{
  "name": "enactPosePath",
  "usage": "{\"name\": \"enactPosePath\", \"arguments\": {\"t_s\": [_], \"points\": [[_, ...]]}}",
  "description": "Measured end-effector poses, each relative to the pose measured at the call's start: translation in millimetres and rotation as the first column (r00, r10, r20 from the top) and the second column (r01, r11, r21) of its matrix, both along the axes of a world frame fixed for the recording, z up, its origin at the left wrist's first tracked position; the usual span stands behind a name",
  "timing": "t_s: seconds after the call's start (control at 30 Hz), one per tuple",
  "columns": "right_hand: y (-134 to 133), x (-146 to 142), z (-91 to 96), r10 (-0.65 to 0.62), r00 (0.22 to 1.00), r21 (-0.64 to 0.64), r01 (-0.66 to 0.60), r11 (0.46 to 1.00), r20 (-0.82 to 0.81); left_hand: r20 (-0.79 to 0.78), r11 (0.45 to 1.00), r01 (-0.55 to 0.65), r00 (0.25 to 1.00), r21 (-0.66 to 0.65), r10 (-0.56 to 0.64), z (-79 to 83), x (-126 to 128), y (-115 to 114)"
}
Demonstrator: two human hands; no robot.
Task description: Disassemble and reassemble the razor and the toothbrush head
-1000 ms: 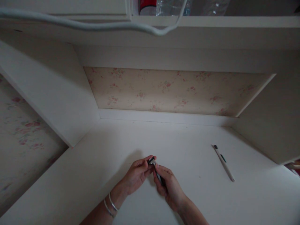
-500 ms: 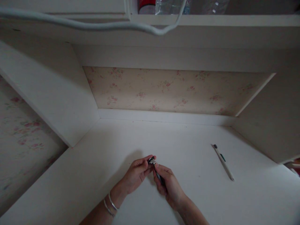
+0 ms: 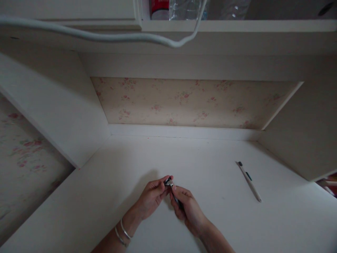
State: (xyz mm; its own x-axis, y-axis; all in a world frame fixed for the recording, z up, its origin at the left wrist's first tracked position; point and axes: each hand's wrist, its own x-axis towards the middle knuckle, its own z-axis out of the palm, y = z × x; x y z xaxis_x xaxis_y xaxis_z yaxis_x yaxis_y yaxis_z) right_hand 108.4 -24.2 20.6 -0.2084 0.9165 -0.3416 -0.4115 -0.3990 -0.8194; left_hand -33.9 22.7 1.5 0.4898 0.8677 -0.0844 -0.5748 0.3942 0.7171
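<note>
Both my hands meet low in the middle of the white desk [image 3: 110, 182]. My right hand [image 3: 185, 207] is wrapped round a thin dark pen [image 3: 174, 194], most of it hidden in the fist. My left hand [image 3: 152, 196], with two silver bangles on its wrist, pinches the pen's silver and black tip [image 3: 167, 182] between thumb and fingers. Both hands are closed on the pen just above the desk top.
A second, white pen [image 3: 249, 181] with a dark clip lies on the desk to the right. White side panels and a flowered back wall [image 3: 184, 102] box the desk in. A shelf above holds bottles [image 3: 184, 8], and a white cable [image 3: 92, 34] hangs across the top.
My hands hold the pen the same way. The view has shifted slightly, so everything sits a little further left.
</note>
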Motion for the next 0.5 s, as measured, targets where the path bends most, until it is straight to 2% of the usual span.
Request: {"name": "enactPosePath", "arguments": {"t_s": [0.3,0.5], "points": [[-1.5,1.0,2.8,0.051,0.997,0.046,-0.054,0.997,0.049,-0.102,0.999,0.021,0.995,0.046,-0.016,0.2,-6.8,3.1],[-1.8,3.1,0.7,0.078,0.989,0.123,-0.094,0.988,0.127,-0.167,0.990,0.093,0.983,0.103,-0.075,-1.8,-11.2,5.0]]}}
